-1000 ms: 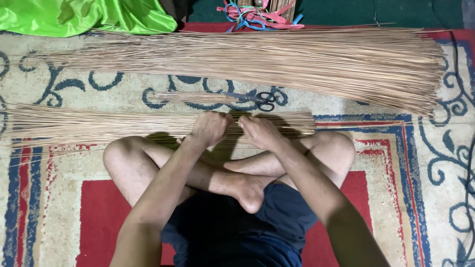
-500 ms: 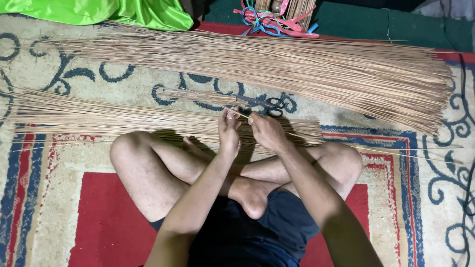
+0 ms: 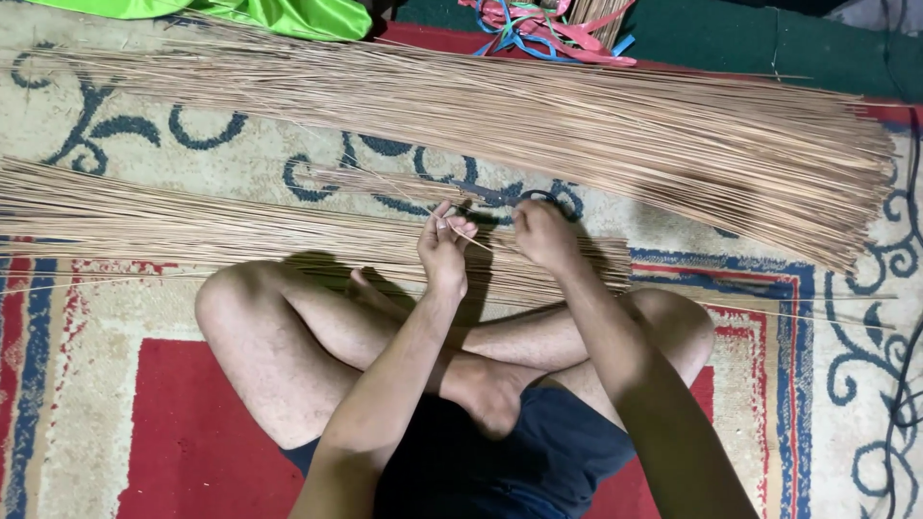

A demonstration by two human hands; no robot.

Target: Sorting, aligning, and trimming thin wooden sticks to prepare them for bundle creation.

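I sit cross-legged on a patterned carpet [image 3: 144, 173]. My left hand [image 3: 444, 252] is raised over my knees and pinches a thin pale stick [image 3: 385, 187] that slants up to the left. My right hand [image 3: 544, 234] is closed beside it, over the right end of a near pile of thin sticks [image 3: 192, 226]; whether it grips the same stick or a small tool is unclear. A much larger pile of long sticks [image 3: 577, 120] lies farther away across the carpet. A short small bunch of sticks [image 3: 385, 183] lies between the two piles.
A bright green cloth [image 3: 250, 12] lies at the top left. A tangle of red, pink and blue ribbons [image 3: 548, 29] sits at the top centre on a dark green mat [image 3: 750, 43]. A dark cable [image 3: 904, 384] runs down the right edge.
Both hands have lifted from the near pile and drawn a single stick up; the left hand now holds it raised. The view has shifted slightly.
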